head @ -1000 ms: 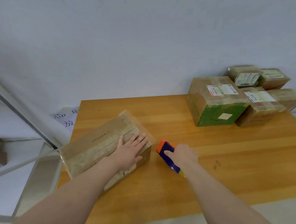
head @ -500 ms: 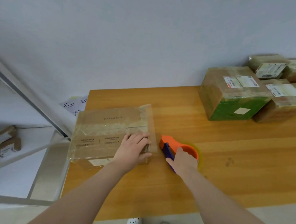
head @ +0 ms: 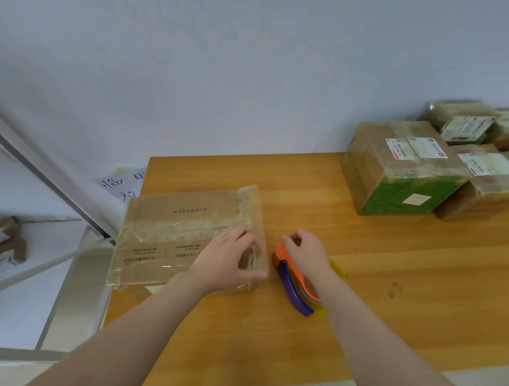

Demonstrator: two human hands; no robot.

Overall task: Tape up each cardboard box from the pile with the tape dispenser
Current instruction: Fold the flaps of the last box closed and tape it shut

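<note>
Left hand (head: 227, 260) flat on stiff, likely light cardboard box (head: 178, 232); right hand (head: 305, 252) over tape dispenser (head: 279, 254), grip unclear. Take the handle (head: 294, 290).

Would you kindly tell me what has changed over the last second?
The cardboard box was turned from diagonal to square-on to the person. The left hand stays pressed on its right end, and the right hand stays on the tape dispenser beside the box. The stacked boxes at the back right did not move.
</note>
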